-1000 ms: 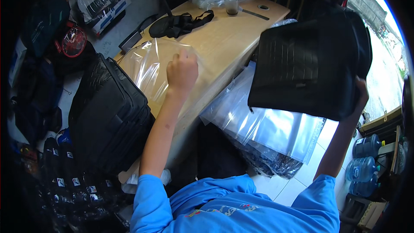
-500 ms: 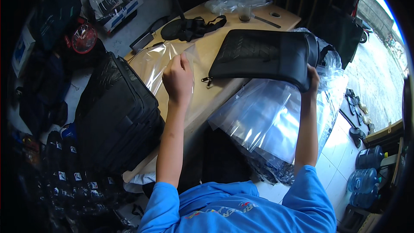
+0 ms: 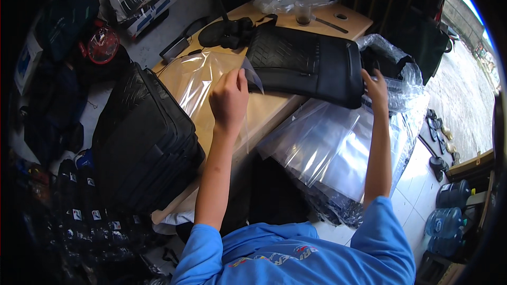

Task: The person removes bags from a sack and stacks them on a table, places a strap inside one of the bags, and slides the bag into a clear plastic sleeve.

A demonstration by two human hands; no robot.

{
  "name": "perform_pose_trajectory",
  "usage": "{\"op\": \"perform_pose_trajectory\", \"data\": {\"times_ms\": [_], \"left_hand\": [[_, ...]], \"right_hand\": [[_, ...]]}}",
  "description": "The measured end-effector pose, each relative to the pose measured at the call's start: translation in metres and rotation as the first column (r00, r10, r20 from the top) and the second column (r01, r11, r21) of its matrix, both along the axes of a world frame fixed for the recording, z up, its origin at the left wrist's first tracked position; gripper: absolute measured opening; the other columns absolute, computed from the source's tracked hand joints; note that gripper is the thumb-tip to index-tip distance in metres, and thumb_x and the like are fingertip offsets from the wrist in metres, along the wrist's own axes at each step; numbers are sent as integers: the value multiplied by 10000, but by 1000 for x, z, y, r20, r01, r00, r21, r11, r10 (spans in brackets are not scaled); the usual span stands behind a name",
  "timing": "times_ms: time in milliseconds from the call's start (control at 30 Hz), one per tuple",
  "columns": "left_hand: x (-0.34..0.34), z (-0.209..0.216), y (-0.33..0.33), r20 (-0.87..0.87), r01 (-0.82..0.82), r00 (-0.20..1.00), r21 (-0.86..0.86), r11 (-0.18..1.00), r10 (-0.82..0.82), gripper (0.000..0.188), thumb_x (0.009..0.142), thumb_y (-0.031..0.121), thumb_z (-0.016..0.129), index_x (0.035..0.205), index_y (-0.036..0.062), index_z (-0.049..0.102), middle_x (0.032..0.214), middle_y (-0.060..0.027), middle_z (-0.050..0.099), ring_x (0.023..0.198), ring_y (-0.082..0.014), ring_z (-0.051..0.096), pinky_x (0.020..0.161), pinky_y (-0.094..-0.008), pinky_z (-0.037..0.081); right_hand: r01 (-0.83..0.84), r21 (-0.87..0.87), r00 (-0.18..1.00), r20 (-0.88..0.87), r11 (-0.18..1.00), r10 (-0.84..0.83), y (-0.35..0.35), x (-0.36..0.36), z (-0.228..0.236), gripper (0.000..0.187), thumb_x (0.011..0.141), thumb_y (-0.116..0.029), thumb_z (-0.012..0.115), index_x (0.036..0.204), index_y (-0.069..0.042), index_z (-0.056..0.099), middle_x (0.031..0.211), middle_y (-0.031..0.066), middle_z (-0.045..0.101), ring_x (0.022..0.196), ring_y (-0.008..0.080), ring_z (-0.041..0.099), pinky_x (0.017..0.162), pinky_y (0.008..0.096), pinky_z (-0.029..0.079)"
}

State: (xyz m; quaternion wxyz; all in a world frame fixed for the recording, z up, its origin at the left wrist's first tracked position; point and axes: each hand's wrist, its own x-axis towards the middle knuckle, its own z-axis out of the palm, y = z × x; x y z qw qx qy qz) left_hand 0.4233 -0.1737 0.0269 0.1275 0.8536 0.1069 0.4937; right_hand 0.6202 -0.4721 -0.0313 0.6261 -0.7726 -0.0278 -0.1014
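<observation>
My left hand [image 3: 228, 99] pinches the lifted edge of a clear plastic bag [image 3: 199, 83] that lies flat on the wooden table [image 3: 274, 112]. A flat black bag [image 3: 306, 64] with a textured panel rests on the table just right of the plastic bag's opening. My right hand [image 3: 376, 87] grips the black bag's near right corner. Both arms reach out from my blue sleeves.
A stack of black bags [image 3: 140, 145] sits on the table's left end. Clear plastic bags [image 3: 338, 153] hang off the right side. At the far end lie a black strap bundle [image 3: 232, 27], a glass [image 3: 303, 15] and crumpled plastic. Bags and water bottles [image 3: 449, 216] cover the floor.
My right hand has brought the black bag down from the air onto the table, beside the plastic bag. My left hand has lifted the plastic bag's edge.
</observation>
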Motion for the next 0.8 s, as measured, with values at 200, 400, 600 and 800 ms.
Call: {"op": "perform_pose_trajectory", "data": {"times_ms": [200,400,600,800], "left_hand": [[-7,-3,-6,8,12,1000,67,998,-12,119,841,114,603,810,5,640,650,-139,599,551,-285,587,506,-345,444],[-17,3,-23,-231,50,973,101,994,-25,109,821,139,621,872,43,615,766,-130,606,660,-336,602,559,-398,477],[-39,-17,-26,-317,-3,948,92,996,32,110,844,153,578,809,50,556,725,-118,594,647,-297,621,588,-381,495],[-39,-15,-34,-342,-59,939,-28,998,46,96,799,147,632,805,55,606,705,-130,634,645,-340,612,573,-413,476]], "right_hand": [[-332,-133,917,185,934,353,116,-147,35,344,767,-235,712,1011,-9,624,813,99,669,728,239,667,636,317,516],[-192,-438,530,707,878,468,184,-94,41,232,690,-9,543,881,-64,662,831,94,661,836,280,616,766,375,452],[5,-643,181,754,766,632,172,-48,74,134,731,-58,573,839,-95,642,874,27,633,981,171,551,869,376,338],[29,-596,344,760,803,552,167,-62,59,332,663,-97,703,964,-85,563,874,51,606,1031,237,520,884,374,333]]}}
